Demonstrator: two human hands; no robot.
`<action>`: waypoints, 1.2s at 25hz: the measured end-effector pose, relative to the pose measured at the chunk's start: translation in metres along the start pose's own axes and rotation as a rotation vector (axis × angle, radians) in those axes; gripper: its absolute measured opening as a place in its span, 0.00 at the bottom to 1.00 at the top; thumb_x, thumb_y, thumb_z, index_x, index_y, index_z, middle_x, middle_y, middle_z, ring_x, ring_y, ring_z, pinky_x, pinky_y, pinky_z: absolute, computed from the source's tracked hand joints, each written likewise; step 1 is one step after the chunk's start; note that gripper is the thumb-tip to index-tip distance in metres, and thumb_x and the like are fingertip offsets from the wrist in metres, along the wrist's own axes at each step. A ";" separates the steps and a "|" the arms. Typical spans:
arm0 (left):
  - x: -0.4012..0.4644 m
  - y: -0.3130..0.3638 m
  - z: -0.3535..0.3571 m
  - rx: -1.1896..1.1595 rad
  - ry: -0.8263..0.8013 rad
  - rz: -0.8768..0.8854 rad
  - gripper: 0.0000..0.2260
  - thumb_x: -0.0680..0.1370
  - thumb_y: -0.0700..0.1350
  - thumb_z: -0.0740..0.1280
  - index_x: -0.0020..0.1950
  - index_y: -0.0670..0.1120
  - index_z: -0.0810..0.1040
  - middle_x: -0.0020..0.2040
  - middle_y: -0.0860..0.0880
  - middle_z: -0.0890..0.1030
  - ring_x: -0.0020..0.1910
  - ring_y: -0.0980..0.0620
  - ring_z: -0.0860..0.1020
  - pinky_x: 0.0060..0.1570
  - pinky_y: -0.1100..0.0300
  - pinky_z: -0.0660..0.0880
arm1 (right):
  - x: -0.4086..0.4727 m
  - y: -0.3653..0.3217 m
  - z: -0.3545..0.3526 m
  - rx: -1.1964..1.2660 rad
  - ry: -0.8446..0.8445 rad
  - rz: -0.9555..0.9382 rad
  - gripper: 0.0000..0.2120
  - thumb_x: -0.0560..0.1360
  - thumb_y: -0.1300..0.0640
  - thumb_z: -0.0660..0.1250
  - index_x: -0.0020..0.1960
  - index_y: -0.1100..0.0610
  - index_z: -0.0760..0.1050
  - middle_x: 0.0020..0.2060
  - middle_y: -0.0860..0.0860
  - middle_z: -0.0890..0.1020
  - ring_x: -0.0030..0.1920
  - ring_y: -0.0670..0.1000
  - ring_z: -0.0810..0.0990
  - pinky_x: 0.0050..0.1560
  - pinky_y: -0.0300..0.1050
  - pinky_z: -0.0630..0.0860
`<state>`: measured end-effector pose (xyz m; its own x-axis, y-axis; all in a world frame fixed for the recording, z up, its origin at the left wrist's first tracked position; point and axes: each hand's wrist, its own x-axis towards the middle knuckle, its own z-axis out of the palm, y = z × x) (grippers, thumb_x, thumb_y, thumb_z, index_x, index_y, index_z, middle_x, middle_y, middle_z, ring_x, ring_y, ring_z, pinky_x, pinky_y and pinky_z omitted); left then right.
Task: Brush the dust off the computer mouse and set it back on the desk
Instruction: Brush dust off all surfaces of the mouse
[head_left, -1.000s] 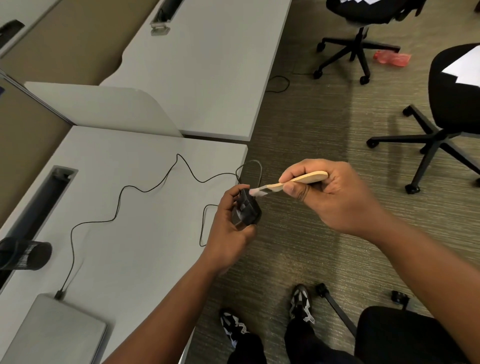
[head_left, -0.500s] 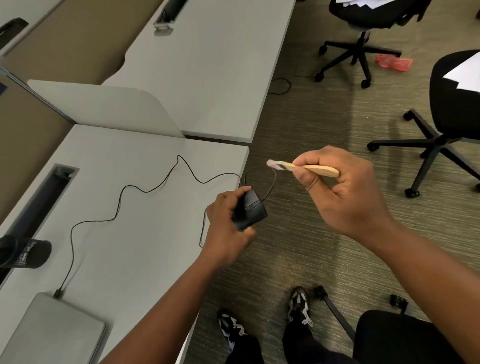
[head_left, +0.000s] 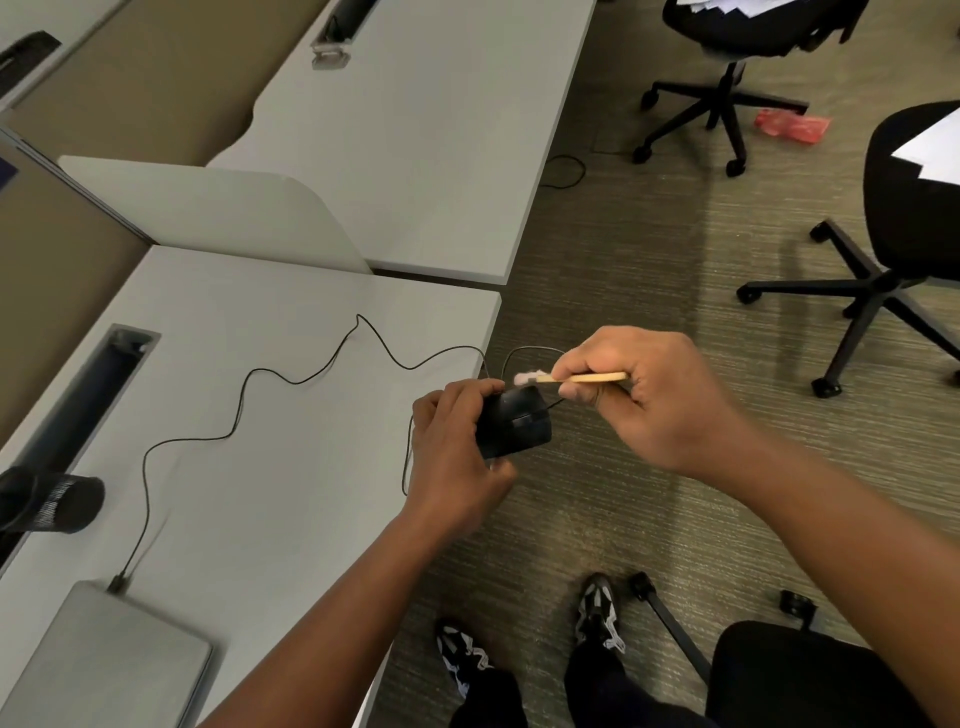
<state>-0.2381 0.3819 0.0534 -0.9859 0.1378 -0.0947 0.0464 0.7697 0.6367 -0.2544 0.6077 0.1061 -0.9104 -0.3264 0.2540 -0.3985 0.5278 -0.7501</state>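
Observation:
My left hand (head_left: 451, 457) grips a black wired computer mouse (head_left: 514, 427) in the air just past the right edge of the grey desk (head_left: 270, 467). My right hand (head_left: 649, 400) pinches a small brush with a wooden handle (head_left: 587, 378); its pale bristles (head_left: 525, 378) touch the mouse's top far edge. The mouse's thin black cable (head_left: 291, 379) winds across the desk to a closed grey laptop (head_left: 104, 660) at the near left.
A black cylinder (head_left: 57, 503) lies at the desk's left by a cable slot (head_left: 88, 395). A second desk (head_left: 426, 145) stands beyond a white divider (head_left: 218, 208). Office chairs (head_left: 893, 249) and a red wrapper (head_left: 792, 126) are on the carpet to the right. My shoes (head_left: 597, 613) are below.
My right hand lifted the brush away from the mouse and then brought the bristles back down onto its top. My left hand kept its hold and turned the mouse a little.

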 end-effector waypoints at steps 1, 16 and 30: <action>-0.001 0.000 0.001 0.001 0.009 0.010 0.35 0.68 0.38 0.79 0.71 0.56 0.71 0.65 0.60 0.72 0.64 0.56 0.61 0.62 0.48 0.76 | 0.000 -0.003 0.003 0.044 -0.025 -0.024 0.08 0.77 0.63 0.74 0.52 0.52 0.86 0.46 0.44 0.85 0.48 0.41 0.83 0.50 0.38 0.79; -0.006 0.001 0.002 -0.002 -0.012 0.000 0.63 0.69 0.38 0.78 0.74 0.78 0.33 0.64 0.62 0.73 0.63 0.58 0.62 0.66 0.45 0.73 | -0.005 -0.008 0.016 0.098 -0.117 0.044 0.09 0.77 0.62 0.74 0.54 0.51 0.86 0.48 0.42 0.85 0.50 0.40 0.83 0.53 0.31 0.76; -0.008 -0.005 0.007 -0.007 -0.077 -0.003 0.66 0.70 0.40 0.79 0.69 0.78 0.23 0.69 0.54 0.73 0.68 0.54 0.62 0.71 0.46 0.72 | -0.003 -0.015 0.024 0.175 -0.117 0.033 0.10 0.77 0.64 0.74 0.55 0.51 0.86 0.49 0.39 0.84 0.52 0.38 0.83 0.54 0.29 0.75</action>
<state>-0.2295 0.3816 0.0458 -0.9707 0.1835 -0.1551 0.0424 0.7661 0.6413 -0.2429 0.5816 0.1016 -0.8994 -0.4057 0.1629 -0.3344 0.3985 -0.8540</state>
